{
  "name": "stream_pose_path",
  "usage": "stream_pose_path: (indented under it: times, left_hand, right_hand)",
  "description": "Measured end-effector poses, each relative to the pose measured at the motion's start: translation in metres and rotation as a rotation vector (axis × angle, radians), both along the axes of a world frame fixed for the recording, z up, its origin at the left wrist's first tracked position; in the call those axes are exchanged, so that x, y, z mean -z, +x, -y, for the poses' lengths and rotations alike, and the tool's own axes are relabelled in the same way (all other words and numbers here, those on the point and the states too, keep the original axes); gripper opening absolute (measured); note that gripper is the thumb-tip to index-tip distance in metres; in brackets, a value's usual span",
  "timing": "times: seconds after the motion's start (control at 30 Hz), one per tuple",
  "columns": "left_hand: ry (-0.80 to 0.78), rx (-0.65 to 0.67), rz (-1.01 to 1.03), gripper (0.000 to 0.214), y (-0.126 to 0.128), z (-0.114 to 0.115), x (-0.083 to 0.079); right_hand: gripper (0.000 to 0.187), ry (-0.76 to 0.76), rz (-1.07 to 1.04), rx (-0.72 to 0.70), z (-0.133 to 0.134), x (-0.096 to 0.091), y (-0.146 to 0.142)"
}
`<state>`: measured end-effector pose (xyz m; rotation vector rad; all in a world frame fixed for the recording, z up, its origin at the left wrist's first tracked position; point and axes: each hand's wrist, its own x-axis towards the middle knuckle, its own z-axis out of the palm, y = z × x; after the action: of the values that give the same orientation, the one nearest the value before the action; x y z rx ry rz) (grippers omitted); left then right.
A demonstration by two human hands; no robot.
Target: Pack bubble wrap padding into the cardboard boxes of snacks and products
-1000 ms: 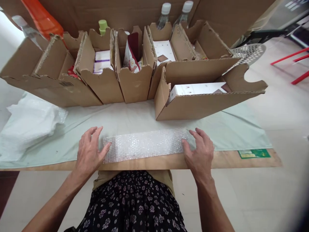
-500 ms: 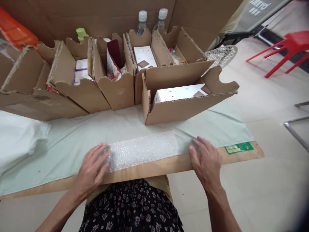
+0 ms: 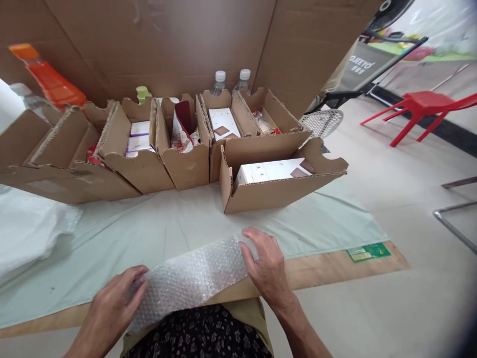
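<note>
A strip of clear bubble wrap (image 3: 194,276) slants along the front of the table, its lower left part hanging past the edge. My left hand (image 3: 116,303) grips the left end, with thumb and fingers closed round it. At the other end my right hand (image 3: 264,258) holds the upper right corner, its thumb and fingertips on the wrap. Just behind the strip stands a cardboard bin (image 3: 257,196) holding a white box (image 3: 274,170) with brown squares.
Several open cardboard bins (image 3: 186,164) stand in a row behind. More bubble wrap (image 3: 33,228) lies at the left. An orange bottle (image 3: 52,82) and two white-capped bottles (image 3: 219,82) rise behind the bins. A red stool (image 3: 425,104) is on the floor to the right.
Both hands have moved to the ends of the bubble wrap and taken hold. The strip has shifted left and toward me, over the table edge. The camera view has tilted up.
</note>
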<state>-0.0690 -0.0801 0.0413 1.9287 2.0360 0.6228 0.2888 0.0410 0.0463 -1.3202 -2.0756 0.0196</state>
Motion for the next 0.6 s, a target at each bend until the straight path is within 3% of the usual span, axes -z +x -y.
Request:
stream_pose_path:
  times: [0.1,0.17,0.3,0.47,0.6]
  left_hand:
    - [-0.085,-0.094,0.09,0.037,-0.016,0.023,0.004]
    - [-0.137,-0.172,0.166,0.042,-0.016,0.033,0.007]
    - [-0.181,-0.255,0.365,0.049,-0.014,0.048,0.013]
    - [-0.237,-0.269,0.526,0.036,-0.029,0.059,-0.004]
    - [-0.288,-0.311,0.621,0.041,-0.014,0.049,-0.029]
  right_hand:
    - [0.041,-0.015,0.19,0.093,-0.009,0.004,-0.006]
    - [0.037,-0.034,0.251,0.094,-0.01,0.012,-0.005]
    - [0.029,-0.064,0.166,-0.043,-0.003,0.018,-0.017]
    - [0.03,0.056,0.109,-0.204,-0.027,-0.015,-0.079]
    - [0.036,0.065,0.172,-0.291,-0.066,-0.044,-0.124]
